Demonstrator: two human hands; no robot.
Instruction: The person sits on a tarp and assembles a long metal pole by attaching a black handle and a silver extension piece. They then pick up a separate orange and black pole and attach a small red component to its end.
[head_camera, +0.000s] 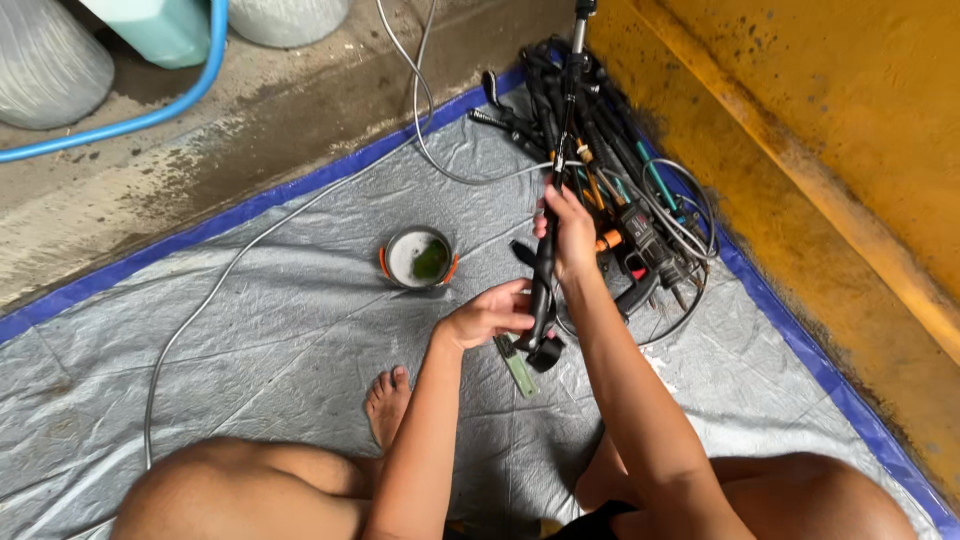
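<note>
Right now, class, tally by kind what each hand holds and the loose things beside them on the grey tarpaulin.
Long black handled tool, gripped by left hand and right hand: 1
Small round tin bowl: 1
Flat green strip: 1
Total: 3

A grey tarp (250, 330) with blue edging covers the concrete floor (300, 110) — bearing a small bowl (418, 258), a grey cable (200, 300) and piled black tools (620, 180).

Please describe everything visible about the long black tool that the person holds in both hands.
The long black tool is a slim rod, seemingly metal and plastic, held nearly upright. The right hand grips its middle; the left hand holds the lower curved handle, which ends in a round black part. Its top leaves the picture.
</note>
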